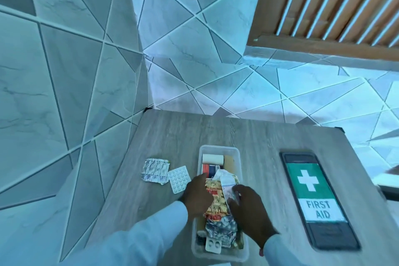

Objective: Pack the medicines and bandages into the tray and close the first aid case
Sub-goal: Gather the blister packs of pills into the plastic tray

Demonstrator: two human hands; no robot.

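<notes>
A clear plastic tray (238,158) stands on the wooden table (172,136). It holds a white bandage roll (212,158), a red and blue box (210,169), gold foil strips (216,198) and silver blister packs (220,229). My left hand (197,195) presses on the gold strips from the left. My right hand (248,211) grips a white paper packet (224,181) over the tray. Left of the tray, on the table, lie a crumpled silver blister strip (154,170) and a white pill sheet (179,179). The first aid case lid (315,196), with a green cross label, lies to the right.
The table stands in a corner of tiled walls (64,71). A slatted wooden panel (334,6) is at the upper right. A blurred dark object (388,188) sits at the table's right edge. Bare tabletop lies beyond the tray.
</notes>
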